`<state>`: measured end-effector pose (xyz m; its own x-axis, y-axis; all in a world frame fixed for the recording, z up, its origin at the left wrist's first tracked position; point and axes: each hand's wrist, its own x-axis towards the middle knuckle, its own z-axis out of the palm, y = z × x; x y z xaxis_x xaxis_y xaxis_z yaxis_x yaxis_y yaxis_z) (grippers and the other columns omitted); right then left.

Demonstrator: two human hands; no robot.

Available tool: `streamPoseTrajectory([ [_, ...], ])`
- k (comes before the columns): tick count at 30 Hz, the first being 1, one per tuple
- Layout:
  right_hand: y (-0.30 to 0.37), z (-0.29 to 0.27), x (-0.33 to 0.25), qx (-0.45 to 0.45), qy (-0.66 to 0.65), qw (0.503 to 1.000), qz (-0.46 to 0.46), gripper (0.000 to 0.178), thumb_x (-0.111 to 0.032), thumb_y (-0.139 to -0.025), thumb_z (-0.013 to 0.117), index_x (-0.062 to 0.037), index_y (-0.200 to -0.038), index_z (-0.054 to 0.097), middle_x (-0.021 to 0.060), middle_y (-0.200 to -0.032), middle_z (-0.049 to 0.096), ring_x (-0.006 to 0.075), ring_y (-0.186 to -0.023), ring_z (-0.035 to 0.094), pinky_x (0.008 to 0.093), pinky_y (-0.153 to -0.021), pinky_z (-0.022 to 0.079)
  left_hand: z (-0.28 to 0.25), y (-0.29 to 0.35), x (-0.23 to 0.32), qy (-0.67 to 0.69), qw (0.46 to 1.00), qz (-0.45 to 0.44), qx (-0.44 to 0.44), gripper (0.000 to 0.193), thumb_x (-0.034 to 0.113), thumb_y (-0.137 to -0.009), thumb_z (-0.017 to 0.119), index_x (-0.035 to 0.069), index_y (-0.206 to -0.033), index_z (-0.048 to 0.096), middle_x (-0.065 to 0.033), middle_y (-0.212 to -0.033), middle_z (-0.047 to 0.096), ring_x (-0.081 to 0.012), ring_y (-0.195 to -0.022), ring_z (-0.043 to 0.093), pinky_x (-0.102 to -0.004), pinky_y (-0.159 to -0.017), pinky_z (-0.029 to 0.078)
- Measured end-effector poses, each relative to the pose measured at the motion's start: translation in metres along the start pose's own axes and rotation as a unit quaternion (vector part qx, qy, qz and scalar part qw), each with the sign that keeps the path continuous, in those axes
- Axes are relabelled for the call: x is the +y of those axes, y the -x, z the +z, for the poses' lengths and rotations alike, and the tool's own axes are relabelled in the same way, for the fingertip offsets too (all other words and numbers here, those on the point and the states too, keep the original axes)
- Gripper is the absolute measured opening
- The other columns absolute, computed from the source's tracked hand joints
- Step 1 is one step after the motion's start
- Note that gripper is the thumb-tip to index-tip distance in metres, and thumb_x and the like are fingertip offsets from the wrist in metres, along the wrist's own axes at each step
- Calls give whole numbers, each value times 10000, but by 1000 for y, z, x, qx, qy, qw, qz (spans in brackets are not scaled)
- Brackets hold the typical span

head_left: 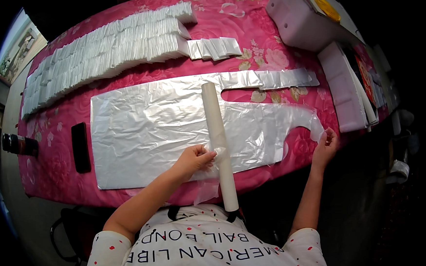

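Note:
A stack of thin white plastic aprons (144,132) lies flat on the table, with curved cut-outs and narrow straps toward the right. Across it rests a long pale tube (215,128), its lower end sticking out past the table's near edge. Beside the tube's middle, my left hand (195,161) is closed in a pinch on thin see-through plastic film. At the right, my right hand (325,148) pinches the end of an apron strap (315,126) between thumb and fingers. Some loose film hangs over the near edge below my left hand.
Long rows of folded white plastic packets (115,46) fill the far left, with several more packets (215,48) beside them. A black phone (80,147) and dark jar (19,145) are at left. White foam boxes (296,15) stand at right on the pink flowered tablecloth (260,27).

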<state>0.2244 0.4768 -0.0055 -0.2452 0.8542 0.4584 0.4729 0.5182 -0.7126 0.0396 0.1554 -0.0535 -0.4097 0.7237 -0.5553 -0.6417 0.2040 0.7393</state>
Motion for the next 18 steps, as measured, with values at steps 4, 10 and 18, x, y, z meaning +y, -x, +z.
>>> streamPoseTrajectory([
  [4,92,12,-75,-256,-56,955,-139,165,-80,-783,619,-20,-935,592,93,-858,591,240,-770,550,321,-703,450,-17,1,3,-18,1000,-7,-5,230,242,-818,672,44,-851,557,-34,-789,602,-97,-681,571,-251,-603,492],
  [10,166,5,-112,-486,82,850,-185,476,-436,-725,672,-31,-959,586,107,-785,638,252,-739,620,346,-654,485,-111,34,24,-107,994,-22,32,184,197,-815,669,62,-802,545,-23,-733,589,-79,-603,536,-224,-561,453],
  [18,178,3,-102,-634,63,771,11,460,-461,-717,667,-16,-807,591,118,-671,633,277,-627,634,354,-589,496,-211,110,54,-259,923,-2,283,141,113,-772,681,37,-786,563,-17,-683,575,-101,-596,543,-244,-552,439],
])
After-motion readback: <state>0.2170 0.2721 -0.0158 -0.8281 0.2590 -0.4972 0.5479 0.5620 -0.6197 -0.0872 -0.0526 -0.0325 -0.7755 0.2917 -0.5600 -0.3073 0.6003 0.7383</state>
